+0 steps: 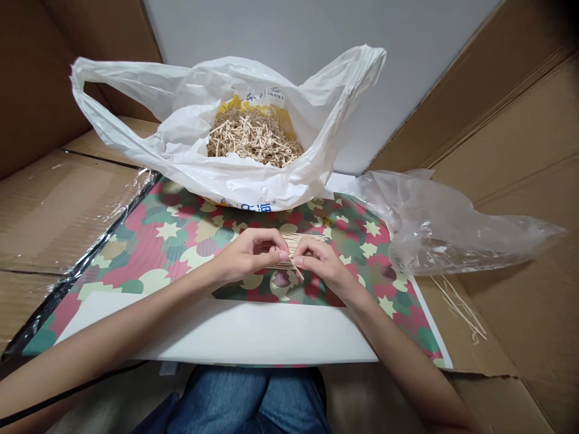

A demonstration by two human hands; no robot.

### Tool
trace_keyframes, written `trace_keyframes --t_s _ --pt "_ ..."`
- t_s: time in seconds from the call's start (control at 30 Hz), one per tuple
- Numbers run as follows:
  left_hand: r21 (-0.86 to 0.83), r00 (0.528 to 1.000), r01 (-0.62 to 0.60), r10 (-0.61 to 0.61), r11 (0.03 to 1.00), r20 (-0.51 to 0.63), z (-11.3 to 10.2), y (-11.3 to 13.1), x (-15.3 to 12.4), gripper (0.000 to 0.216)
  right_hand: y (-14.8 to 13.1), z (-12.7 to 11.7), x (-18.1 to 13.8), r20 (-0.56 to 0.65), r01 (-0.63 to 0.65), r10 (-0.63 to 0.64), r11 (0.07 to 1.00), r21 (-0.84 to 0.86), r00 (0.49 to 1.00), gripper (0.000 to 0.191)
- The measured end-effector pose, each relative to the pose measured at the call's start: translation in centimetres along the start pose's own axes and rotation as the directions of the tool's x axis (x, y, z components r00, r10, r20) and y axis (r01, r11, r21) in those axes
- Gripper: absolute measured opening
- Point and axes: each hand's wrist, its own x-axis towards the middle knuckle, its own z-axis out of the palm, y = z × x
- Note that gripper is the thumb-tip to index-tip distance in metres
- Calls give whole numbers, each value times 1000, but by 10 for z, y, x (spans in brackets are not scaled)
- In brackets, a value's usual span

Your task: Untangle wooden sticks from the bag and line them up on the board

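Note:
A row of thin beige sticks (312, 237) lies on the camouflage-patterned sheet, partly hidden by my fingers. My left hand (259, 250) is closed in a pinch at the left side of the sticks, thumb and forefinger together. Close beside it, my right hand (320, 260) pinches too, with its fingertips at a short beige strand (297, 271) that sticks out toward me. Both sets of fingertips almost meet over the sticks. The strand appears to run between them, though the fingers cover most of it.
Behind my hands stands an open white plastic bag (181, 144) filled with many short beige pieces (253, 137). A clear plastic bag (452, 229) lies at the right. Several loose beige strands (461, 307) rest on cardboard (486, 355). White paper (271, 331) covers the near edge.

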Motion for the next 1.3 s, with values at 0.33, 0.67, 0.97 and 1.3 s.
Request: trace_keyframes --t_s 0.33,0.67,0.97,1.3 --pt "-300 985 34 -83 953 -152 6 -14 1 17 -3 3 -4 -93 -1 0 1000 -3 996 13" --pt "-175 997 -55 44 983 -65 14 -3 0 14 -10 3 -1 124 60 -39 983 -174 992 31" --pt "-292 997 -48 28 955 -70 16 -5 1 14 -8 -1 -2 233 -64 43 994 86 972 22" --pt "-329 999 4 -20 944 -44 13 -7 -1 15 -4 -11 0 234 -35 51 997 -75 971 24"
